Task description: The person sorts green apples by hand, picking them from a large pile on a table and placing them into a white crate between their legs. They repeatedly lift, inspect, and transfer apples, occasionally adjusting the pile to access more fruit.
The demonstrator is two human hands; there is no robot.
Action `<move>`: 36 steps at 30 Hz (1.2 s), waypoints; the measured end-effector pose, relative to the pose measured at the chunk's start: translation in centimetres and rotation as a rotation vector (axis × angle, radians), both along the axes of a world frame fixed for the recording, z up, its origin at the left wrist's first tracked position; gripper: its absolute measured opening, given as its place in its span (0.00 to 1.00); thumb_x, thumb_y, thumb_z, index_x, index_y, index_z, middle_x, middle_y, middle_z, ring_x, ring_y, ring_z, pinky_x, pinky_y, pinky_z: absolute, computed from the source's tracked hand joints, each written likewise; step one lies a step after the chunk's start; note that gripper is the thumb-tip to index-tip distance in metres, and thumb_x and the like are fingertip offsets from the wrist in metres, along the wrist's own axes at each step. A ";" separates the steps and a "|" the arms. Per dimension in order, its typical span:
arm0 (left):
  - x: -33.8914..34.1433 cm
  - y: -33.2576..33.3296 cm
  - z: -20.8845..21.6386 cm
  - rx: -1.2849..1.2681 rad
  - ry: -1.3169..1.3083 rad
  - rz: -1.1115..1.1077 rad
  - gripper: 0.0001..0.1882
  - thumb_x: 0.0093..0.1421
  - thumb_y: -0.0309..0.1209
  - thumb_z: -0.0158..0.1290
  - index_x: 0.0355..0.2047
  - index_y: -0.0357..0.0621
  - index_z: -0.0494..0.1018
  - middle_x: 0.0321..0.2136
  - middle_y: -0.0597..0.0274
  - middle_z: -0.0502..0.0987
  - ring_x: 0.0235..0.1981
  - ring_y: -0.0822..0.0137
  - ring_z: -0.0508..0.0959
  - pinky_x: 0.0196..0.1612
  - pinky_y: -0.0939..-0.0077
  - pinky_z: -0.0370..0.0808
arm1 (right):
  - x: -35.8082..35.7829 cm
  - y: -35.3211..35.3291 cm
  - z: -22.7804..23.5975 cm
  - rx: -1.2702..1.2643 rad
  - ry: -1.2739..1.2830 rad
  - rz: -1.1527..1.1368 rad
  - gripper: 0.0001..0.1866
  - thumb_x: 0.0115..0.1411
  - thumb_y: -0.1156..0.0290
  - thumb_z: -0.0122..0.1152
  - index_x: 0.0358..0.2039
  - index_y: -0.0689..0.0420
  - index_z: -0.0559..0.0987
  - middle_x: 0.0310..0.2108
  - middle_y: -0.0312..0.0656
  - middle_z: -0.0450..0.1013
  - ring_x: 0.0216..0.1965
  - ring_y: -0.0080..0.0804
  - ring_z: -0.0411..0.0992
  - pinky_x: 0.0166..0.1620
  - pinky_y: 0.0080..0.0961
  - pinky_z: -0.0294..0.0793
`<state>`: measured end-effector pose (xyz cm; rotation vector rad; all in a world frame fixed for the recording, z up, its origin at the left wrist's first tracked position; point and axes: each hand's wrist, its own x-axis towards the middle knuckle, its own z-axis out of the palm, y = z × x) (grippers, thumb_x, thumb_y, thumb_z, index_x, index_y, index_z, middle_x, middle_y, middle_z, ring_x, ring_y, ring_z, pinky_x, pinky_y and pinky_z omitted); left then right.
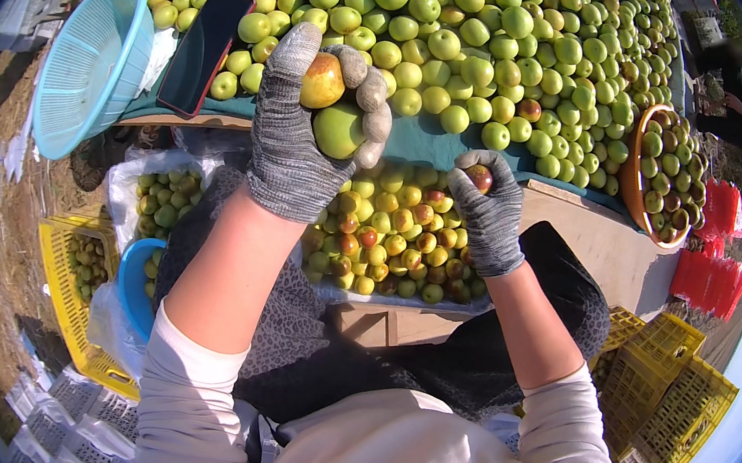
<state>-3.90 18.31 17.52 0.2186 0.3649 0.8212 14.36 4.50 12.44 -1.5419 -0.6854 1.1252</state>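
Note:
My left hand (pixel 310 125), in a grey knit work glove, is raised at the table's front edge, its fingers curled round two round fruits that look like jujubes. The upper jujube (pixel 323 82) is yellow with a reddish-brown blush; the lower jujube (pixel 339 130) is green. My gloved right hand (pixel 488 214) pinches a dark red-brown jujube (pixel 479 179) between thumb and fingers. Below and between my hands sits a lined crate of yellow and reddish jujubes (pixel 397 235). Beyond them, a large heap of mostly green jujubes (pixel 468 66) covers the table.
On the left, a light-blue plastic basket (pixel 83 67) leans by a dark phone (pixel 202 55) on the heap's edge. An orange basket (pixel 635 173) of browner jujubes stands right. Yellow crates (pixel 670 383) and red bags (pixel 707 280) lie beyond. A blue basin (pixel 135 285) sits near my left side.

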 end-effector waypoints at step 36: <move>-4.4 -2.7 0.6 0.213 0.410 0.016 0.23 0.60 0.54 0.49 0.26 0.45 0.71 0.22 0.56 0.75 0.18 0.64 0.77 0.13 0.76 0.71 | -7.4 -2.8 -13.8 -0.165 -1.541 0.897 0.26 0.54 0.76 0.52 0.55 0.61 0.66 0.42 0.46 0.71 0.40 0.38 0.74 0.42 0.34 0.75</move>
